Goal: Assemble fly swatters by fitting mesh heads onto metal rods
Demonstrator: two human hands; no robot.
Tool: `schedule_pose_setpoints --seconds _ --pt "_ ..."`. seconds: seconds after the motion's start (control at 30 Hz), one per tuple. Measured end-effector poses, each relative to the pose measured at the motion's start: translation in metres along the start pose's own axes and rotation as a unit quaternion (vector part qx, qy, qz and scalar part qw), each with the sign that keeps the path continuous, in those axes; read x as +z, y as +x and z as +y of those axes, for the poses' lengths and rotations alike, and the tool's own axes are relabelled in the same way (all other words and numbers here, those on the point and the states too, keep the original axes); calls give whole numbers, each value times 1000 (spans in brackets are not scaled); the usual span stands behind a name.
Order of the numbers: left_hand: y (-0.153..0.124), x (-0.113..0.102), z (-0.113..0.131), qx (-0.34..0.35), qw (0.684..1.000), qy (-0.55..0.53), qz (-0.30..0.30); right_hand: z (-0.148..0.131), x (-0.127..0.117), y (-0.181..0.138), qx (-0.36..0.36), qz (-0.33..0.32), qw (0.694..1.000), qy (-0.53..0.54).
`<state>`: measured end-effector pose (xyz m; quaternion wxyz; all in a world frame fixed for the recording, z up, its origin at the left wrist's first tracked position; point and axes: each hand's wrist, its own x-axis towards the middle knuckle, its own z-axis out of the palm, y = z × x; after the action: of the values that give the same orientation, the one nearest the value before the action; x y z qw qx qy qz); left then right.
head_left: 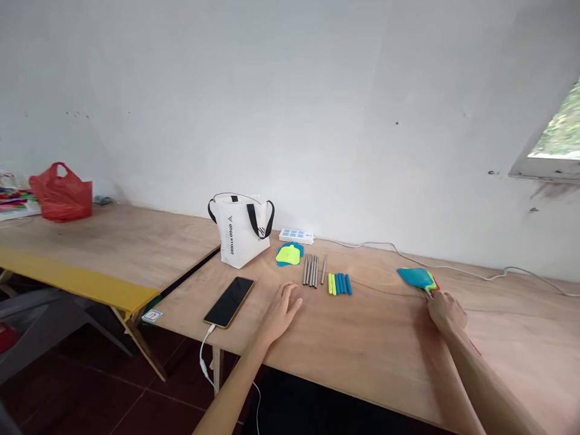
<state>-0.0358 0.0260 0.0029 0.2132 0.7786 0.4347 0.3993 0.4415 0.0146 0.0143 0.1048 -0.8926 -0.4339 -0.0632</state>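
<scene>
At the right of the table, my right hand [447,311] is closed around the neck of a blue fly swatter [415,277]. That swatter lies over a yellow and a red one, whose edges peek out beneath it. A bit of red handle shows past my wrist. My left hand [281,310] rests on the wood with fingers spread and nothing in it. Just beyond it lie several metal tubes [310,270] and a row of yellow and blue handle grips [339,284]. Loose yellow and blue swatter heads [288,254] are stacked behind them.
A black phone [229,301] on a white cable lies left of my left hand. Behind it stands a white tote bag [240,235] beside a power strip [296,235]. A grey cord [453,270] runs along the wall. A red plastic bag [63,196] sits on the neighbouring table.
</scene>
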Motion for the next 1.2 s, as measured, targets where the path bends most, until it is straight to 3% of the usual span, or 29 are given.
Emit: schedule_pose_setpoints --seconds 0.17,0.57,0.97,1.1,1.2 --pt "-1 2 -3 -5 1000 13 -16 -7 10 6 -12 -17 1000 -17" --pt "-2 3 -4 2 999 30 -28 -9 22 -13 -64 20 996 -53" --pt "-3 3 -5 14 993 92 -74 -20 25 -11 -47 36 996 -63" --pt "-3 5 -6 19 990 113 -83 -41 24 -29 -90 40 993 -70" --pt "-2 5 -7 26 990 111 -86 -63 22 -63 -151 -12 986 -65"
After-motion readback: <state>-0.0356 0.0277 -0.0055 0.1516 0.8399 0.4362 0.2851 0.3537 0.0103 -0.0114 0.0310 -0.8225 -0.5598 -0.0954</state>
